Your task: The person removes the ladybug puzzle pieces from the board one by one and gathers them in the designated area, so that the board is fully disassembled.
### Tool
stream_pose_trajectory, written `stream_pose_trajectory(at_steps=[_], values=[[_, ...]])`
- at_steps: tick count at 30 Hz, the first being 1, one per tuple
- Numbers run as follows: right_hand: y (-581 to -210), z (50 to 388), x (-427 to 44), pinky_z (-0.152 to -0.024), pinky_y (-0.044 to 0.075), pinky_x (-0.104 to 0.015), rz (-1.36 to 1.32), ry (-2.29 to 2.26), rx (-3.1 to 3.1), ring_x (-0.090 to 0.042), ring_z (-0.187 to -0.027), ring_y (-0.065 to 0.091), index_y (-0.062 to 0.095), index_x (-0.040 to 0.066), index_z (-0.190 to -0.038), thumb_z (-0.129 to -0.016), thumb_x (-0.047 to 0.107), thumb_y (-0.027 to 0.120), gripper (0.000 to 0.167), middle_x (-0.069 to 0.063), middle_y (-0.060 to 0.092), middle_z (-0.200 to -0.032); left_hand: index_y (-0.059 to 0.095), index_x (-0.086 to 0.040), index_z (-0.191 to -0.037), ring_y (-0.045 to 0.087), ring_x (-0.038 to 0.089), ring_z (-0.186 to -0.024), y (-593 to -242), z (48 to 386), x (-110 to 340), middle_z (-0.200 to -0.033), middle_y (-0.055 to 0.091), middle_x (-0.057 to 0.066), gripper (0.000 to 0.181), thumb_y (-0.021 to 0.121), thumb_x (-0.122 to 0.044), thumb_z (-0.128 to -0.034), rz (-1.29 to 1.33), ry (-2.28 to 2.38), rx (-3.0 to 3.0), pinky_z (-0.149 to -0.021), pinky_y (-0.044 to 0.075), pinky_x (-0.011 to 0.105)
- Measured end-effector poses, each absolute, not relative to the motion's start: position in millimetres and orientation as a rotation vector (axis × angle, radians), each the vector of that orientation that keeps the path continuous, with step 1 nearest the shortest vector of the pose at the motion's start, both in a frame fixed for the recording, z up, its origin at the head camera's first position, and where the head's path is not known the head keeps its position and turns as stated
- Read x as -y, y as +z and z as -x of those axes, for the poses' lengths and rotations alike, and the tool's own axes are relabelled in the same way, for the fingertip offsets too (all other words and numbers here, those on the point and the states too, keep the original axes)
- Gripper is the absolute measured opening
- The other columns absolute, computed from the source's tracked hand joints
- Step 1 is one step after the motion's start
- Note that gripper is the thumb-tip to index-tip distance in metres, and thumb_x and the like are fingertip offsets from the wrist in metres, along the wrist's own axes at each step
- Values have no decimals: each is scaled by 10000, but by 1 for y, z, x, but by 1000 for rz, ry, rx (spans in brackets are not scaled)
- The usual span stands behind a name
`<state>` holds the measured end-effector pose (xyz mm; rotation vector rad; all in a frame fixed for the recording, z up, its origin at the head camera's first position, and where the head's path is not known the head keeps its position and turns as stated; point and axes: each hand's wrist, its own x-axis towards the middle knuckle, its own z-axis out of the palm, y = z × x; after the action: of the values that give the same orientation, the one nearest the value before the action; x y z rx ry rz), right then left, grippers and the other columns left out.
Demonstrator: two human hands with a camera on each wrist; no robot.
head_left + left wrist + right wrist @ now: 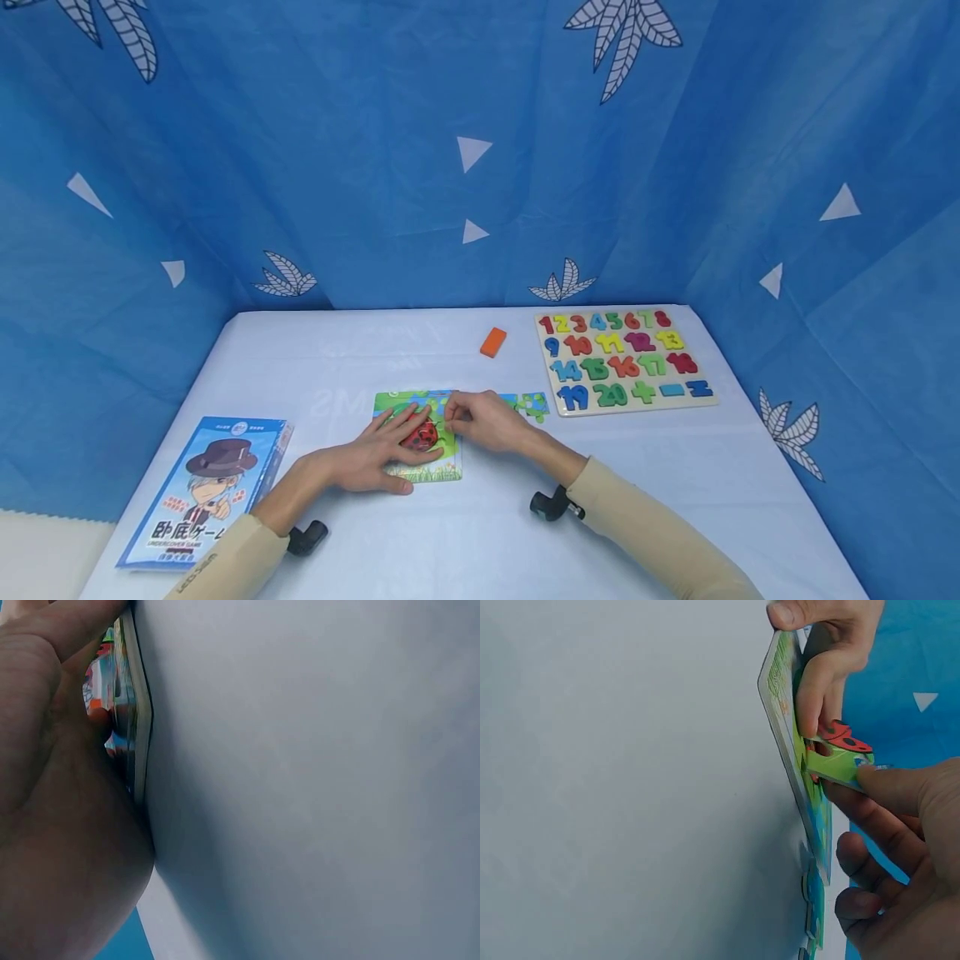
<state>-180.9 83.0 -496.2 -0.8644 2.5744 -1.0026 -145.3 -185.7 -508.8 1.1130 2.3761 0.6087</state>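
A ladybug jigsaw puzzle [447,469] in a thin flat board lies on the white table. My left hand [369,457] rests across its left side with fingers spread, partly covering the red ladybug. At the board's right edge, my right hand [491,421] pinches a puzzle piece [838,763] between thumb and fingers. Green with a red, black-spotted part, that piece is tilted up over the board in the right wrist view. The left wrist view shows the board's edge [141,712] beside my left hand. More loose puzzle pieces [534,405] lie just right of the board, partly behind my right hand.
A wooden number board [652,392] with colourful numerals stands at the back right. An orange block [492,342] lies behind the puzzle. At the front left is a blue game box [172,500], near my left forearm. Blue cloth [480,250] walls the table's back and sides.
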Motion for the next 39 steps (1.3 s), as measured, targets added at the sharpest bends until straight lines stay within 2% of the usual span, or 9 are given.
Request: stream_pose_trajectory(at_steps=[7,16,23,29,34,39], values=[[-488,184,-90,-632,459,-223,862,-1096,-2563,-57,-718,549,659,262,-959,-962,251,699,42,167,660,-846,449,-403,-1501,-90,397,-1538,-509,144,186,-1697,-8,96,598,606,-552,-944,-1105,606,-2383,-1153,-38,703],[-484,190,-131,-708,503,-272,716,-1055,-2571,-94,-777,593,661,261,-932,-952,241,713,59,141,662,-833,450,-396,-1501,-81,409,-1537,-511,144,186,-1697,-22,109,601,615,-541,-942,-1128,616,-2393,-1148,-23,714],[-478,190,-168,-639,474,-273,654,-1003,-2567,-125,-727,580,682,218,-906,-943,204,725,58,57,695,-820,442,-386,-1508,-83,410,-1536,-510,145,186,-1695,-37,115,611,614,-544,-943,-1149,617,-2391,-1147,-20,716],[-476,189,-190,-649,476,-266,613,-952,-2557,-126,-734,580,687,209,-906,-940,181,726,59,70,689,-817,435,-398,-1509,-88,405,-1537,-509,145,186,-1696,-44,108,611,617,-540,-943,-1140,615,-2387,-1151,-26,708],[-481,187,-199,-624,452,-250,621,-896,-2547,-120,-702,560,685,202,-900,-939,173,725,63,31,691,-792,434,-393,-1511,-91,406,-1536,-510,145,186,-1696,-46,108,613,618,-536,-944,-1143,618,-2387,-1151,-30,707],[-485,187,-201,-649,470,-250,627,-858,-2561,-108,-715,566,688,199,-901,-939,162,722,63,64,680,-789,437,-381,-1513,-87,413,-1535,-511,144,186,-1695,-42,117,613,621,-525,-946,-1152,627,-2387,-1148,-28,710]])
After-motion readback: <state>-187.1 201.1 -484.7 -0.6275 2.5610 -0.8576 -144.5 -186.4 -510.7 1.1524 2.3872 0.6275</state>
